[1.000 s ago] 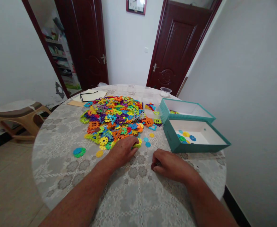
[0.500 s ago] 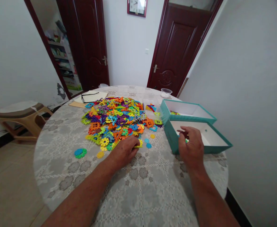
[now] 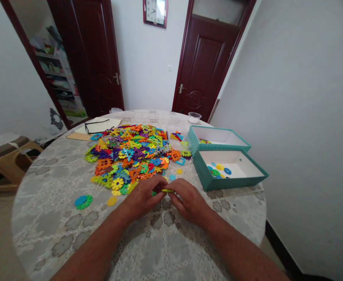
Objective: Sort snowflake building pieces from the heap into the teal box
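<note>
Yellow-green piece (image 3: 166, 191) pinched between left hand (image 3: 144, 196) and right hand (image 3: 186, 200).

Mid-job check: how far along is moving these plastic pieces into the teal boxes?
Early. Done: only a few pieces lie in the near teal box, and a couple in the far box. In hand: the left hand and right hand pinch one yellow-green piece. Left: the big colourful heap and loose pieces such as the blue-green one on the table.
</note>
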A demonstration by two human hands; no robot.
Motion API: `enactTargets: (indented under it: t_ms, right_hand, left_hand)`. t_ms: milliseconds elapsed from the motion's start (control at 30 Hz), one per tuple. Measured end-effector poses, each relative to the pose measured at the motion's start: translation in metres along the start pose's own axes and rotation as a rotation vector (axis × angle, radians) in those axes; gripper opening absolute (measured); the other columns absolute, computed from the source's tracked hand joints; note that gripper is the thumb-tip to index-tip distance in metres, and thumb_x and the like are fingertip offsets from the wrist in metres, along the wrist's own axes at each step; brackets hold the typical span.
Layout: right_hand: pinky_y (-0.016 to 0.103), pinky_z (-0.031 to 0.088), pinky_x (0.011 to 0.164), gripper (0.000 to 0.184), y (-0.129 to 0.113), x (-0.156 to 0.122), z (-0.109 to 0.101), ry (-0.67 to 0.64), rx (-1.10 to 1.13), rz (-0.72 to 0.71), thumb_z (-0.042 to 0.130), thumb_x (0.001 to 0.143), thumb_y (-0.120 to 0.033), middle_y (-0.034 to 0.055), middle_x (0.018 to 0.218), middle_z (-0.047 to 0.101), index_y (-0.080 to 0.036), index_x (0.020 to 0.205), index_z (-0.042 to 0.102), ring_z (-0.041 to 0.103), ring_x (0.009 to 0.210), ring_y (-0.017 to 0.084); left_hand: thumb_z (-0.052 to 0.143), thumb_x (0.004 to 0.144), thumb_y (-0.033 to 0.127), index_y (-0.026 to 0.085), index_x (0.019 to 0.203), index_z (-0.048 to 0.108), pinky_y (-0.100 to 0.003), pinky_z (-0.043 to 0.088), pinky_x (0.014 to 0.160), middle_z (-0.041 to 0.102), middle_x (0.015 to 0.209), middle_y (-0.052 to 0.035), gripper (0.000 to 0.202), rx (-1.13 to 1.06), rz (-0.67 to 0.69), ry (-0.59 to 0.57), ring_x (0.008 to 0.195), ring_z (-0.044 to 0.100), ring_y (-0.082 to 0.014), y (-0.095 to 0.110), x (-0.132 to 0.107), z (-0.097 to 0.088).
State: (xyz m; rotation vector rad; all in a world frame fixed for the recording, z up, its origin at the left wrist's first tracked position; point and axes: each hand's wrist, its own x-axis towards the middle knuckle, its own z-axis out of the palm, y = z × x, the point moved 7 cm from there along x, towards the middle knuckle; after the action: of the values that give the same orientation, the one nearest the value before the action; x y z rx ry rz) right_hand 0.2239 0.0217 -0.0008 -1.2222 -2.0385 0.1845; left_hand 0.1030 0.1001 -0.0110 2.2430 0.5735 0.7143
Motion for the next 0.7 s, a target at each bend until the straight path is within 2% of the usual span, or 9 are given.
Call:
enactTargets:
  t_ms: [67, 133, 300, 400, 433, 500, 633, 700]
  right_hand:
    - [0.039, 0.055, 0.092, 0.026, 0.002, 0.001, -0.007, 0.046, -0.012, 0.006, 0.053, 0.100, -0.015, 0.0071, 0.108, 0.072, -0.026, 0.120, 0.065, 0.066, 0.103, 0.023]
    - [0.039, 0.054, 0.092, 0.025, 0.007, 0.000, -0.026, 0.160, -0.078, 0.021, 0.054, 0.099, -0.015, 0.0078, 0.107, 0.072, -0.025, 0.120, 0.065, 0.066, 0.103, 0.023]
    - [0.048, 0.051, 0.099, 0.023, 0.038, -0.019, -0.103, 0.584, -0.463, 0.162, 0.052, 0.101, -0.018, 0.0111, 0.109, 0.071, -0.022, 0.119, 0.066, 0.063, 0.108, 0.027]
    - [0.056, 0.045, 0.107, 0.027, 0.046, -0.032, -0.130, 0.753, -0.627, 0.207, 0.053, 0.098, -0.017, 0.0131, 0.116, 0.069, -0.021, 0.122, 0.067, 0.060, 0.116, 0.030]
    - [0.057, 0.044, 0.108, 0.028, 0.045, -0.034, -0.131, 0.767, -0.630, 0.194, 0.054, 0.098, -0.017, 0.0132, 0.118, 0.069, -0.021, 0.122, 0.067, 0.060, 0.117, 0.031]
    - [0.054, 0.046, 0.108, 0.030, 0.042, -0.030, -0.116, 0.690, -0.550, 0.151, 0.052, 0.098, -0.015, 0.0119, 0.118, 0.069, -0.023, 0.122, 0.067, 0.060, 0.117, 0.029]
    - [0.048, 0.050, 0.107, 0.034, 0.049, -0.011, -0.045, 0.310, -0.324, 0.137, 0.050, 0.099, -0.013, 0.0121, 0.121, 0.068, -0.024, 0.126, 0.066, 0.062, 0.118, 0.027]
    - [0.048, 0.050, 0.108, 0.035, 0.062, -0.008, -0.016, 0.195, -0.290, 0.170, 0.050, 0.097, -0.013, 0.0141, 0.125, 0.066, -0.021, 0.129, 0.065, 0.060, 0.120, 0.027]
  left_hand:
    - [0.059, 0.094, 0.023, 0.021, 0.106, 0.065, -0.026, 0.052, 0.078, 0.073, 0.096, -0.0014, 0.014, -0.018, -0.005, 0.003, 0.085, 0.067, -0.0149, 0.000, -0.001, -0.001]
    - [0.060, 0.094, 0.023, 0.021, 0.106, 0.065, -0.027, 0.052, 0.077, 0.072, 0.094, -0.0016, 0.014, 0.036, -0.011, 0.041, 0.083, 0.066, -0.0152, -0.002, -0.002, -0.004]
    - [0.053, 0.097, 0.023, 0.021, 0.103, 0.064, -0.030, 0.050, 0.076, 0.069, 0.090, -0.0038, 0.012, 0.299, 0.004, 0.094, 0.080, 0.063, -0.0178, -0.009, -0.003, -0.012]
    - [0.051, 0.099, 0.023, 0.021, 0.102, 0.062, -0.032, 0.050, 0.079, 0.069, 0.095, -0.0051, 0.012, 0.395, 0.016, 0.073, 0.084, 0.063, -0.0192, -0.013, -0.004, -0.012]
    - [0.050, 0.100, 0.023, 0.021, 0.102, 0.062, -0.032, 0.049, 0.079, 0.069, 0.096, -0.0052, 0.012, 0.414, 0.016, 0.069, 0.085, 0.063, -0.0195, -0.014, -0.004, -0.011]
    - [0.051, 0.100, 0.023, 0.022, 0.101, 0.061, -0.032, 0.049, 0.079, 0.069, 0.096, -0.0050, 0.011, 0.434, 0.008, 0.065, 0.086, 0.063, -0.0196, -0.016, -0.004, -0.011]
    - [0.052, 0.100, 0.023, 0.022, 0.100, 0.061, -0.031, 0.047, 0.077, 0.070, 0.097, -0.0048, 0.009, 0.461, -0.029, 0.068, 0.087, 0.064, -0.0201, -0.020, -0.004, -0.012]
    - [0.051, 0.100, 0.023, 0.022, 0.099, 0.061, -0.031, 0.047, 0.077, 0.070, 0.098, -0.0050, 0.010, 0.489, -0.048, 0.070, 0.089, 0.065, -0.0207, -0.023, -0.004, -0.013]
